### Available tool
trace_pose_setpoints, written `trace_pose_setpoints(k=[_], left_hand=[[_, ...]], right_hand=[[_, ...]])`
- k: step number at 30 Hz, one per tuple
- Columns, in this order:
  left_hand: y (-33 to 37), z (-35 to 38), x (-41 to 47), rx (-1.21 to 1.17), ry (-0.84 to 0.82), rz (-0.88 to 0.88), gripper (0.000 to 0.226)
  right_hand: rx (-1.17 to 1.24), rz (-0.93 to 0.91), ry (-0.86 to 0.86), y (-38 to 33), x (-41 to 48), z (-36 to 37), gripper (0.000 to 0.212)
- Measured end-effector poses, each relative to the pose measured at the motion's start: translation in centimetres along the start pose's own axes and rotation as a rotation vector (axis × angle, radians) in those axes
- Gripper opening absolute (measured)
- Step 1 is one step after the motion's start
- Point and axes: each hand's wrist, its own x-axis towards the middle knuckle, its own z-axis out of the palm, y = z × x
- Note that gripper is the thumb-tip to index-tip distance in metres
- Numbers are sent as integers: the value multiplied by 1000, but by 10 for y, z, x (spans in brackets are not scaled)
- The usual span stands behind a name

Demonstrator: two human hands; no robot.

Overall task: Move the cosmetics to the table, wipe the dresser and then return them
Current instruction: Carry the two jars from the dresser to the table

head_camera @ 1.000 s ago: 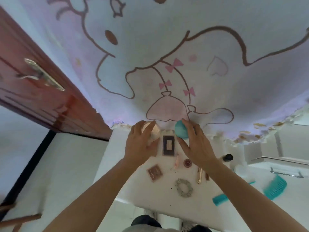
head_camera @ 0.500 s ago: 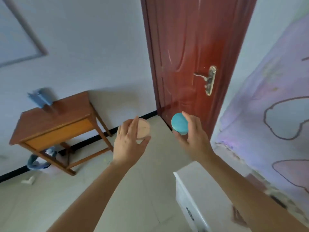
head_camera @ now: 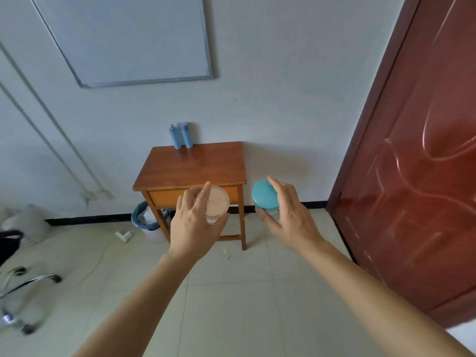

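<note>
While facing the table (head_camera: 190, 163), the left hand (head_camera: 193, 225) grips a pink jar (head_camera: 217, 203) and the right hand (head_camera: 288, 217) a teal jar (head_camera: 265, 195), both held in the air short of it. Either loose fingertip hold could slip, dropping a jar onto the tiles.

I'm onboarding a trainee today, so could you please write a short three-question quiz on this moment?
1. True or false: the left hand holds the teal-lidded jar.
2. What already stands on the wooden table? A) two blue bottles B) a comb C) nothing
3. Fill in: the pink-lidded jar is held in the ___ hand.

Key: 1 false, the right hand holds it; 2 A, the blue bottles; 3 left.
</note>
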Motion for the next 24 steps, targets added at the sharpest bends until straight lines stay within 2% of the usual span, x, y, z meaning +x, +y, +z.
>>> trace_pose_setpoints(k=[9, 17, 24], left_hand=[[-99, 51, 100, 47, -19, -68, 81], [-152, 132, 280, 53, -31, -58, 72], [-205, 159, 398, 67, -3, -95, 68]], right_hand=[[30, -30, -45, 46, 110, 115, 73], [59, -17, -23, 138, 269, 205, 72], [22, -4, -79, 185, 398, 275, 71]])
